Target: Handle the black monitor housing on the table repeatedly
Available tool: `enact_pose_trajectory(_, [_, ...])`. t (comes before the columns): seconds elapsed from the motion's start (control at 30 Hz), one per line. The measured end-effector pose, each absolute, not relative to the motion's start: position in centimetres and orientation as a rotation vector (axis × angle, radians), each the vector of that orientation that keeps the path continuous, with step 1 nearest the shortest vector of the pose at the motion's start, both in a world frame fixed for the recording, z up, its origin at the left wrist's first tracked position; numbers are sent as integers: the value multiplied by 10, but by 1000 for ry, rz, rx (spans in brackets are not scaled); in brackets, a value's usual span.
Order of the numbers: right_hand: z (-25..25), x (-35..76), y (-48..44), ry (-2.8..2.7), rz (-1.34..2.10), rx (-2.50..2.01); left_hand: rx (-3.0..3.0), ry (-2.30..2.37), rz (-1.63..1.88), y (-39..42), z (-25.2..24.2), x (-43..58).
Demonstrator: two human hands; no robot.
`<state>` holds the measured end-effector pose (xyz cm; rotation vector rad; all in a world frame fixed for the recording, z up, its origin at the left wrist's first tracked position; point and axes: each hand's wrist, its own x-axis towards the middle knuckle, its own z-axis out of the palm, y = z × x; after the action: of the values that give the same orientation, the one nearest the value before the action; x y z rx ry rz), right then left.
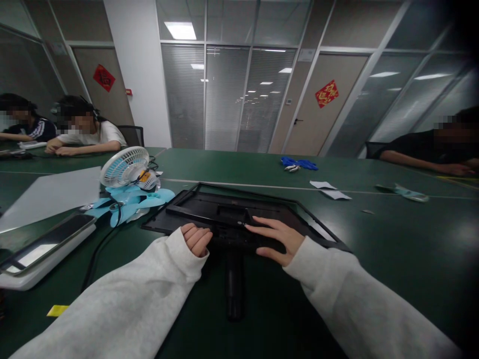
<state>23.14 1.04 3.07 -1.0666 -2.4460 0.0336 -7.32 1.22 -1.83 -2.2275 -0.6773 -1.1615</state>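
A black computer monitor [232,209] lies face down on the green table [392,239], its back panel up. Its black stand arm [234,289] sticks out toward me over the near edge. My left hand [197,239] rests on the near edge of the monitor back with its fingers curled into a loose fist. My right hand [276,238] lies flat on the monitor back, fingers stretched out toward the centre mount. Both arms wear light grey sleeves.
A small white and blue desk fan [129,187] lies at the left beside a white scale-like device [45,249] with a black cable. Blue gloves [299,163], paper scraps [329,189] and a yellow tag [57,310] lie about. Seated people at far left and right.
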Motion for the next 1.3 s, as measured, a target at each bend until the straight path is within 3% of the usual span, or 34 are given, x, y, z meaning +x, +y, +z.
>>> enact_pose_trajectory(0.37, [14, 235, 15, -2197, -295, -1446, -2130, -758, -1181, 5, -11, -58])
enact_pose_trajectory(0.63, [31, 221, -19, -2129, -643, -1589, -2177, -737, -1108, -1, -12, -55])
enact_pose_trajectory(1.3, [41, 220, -34, -2089, -745, -1482, -2061, -656, -1062, -2, -4, -55])
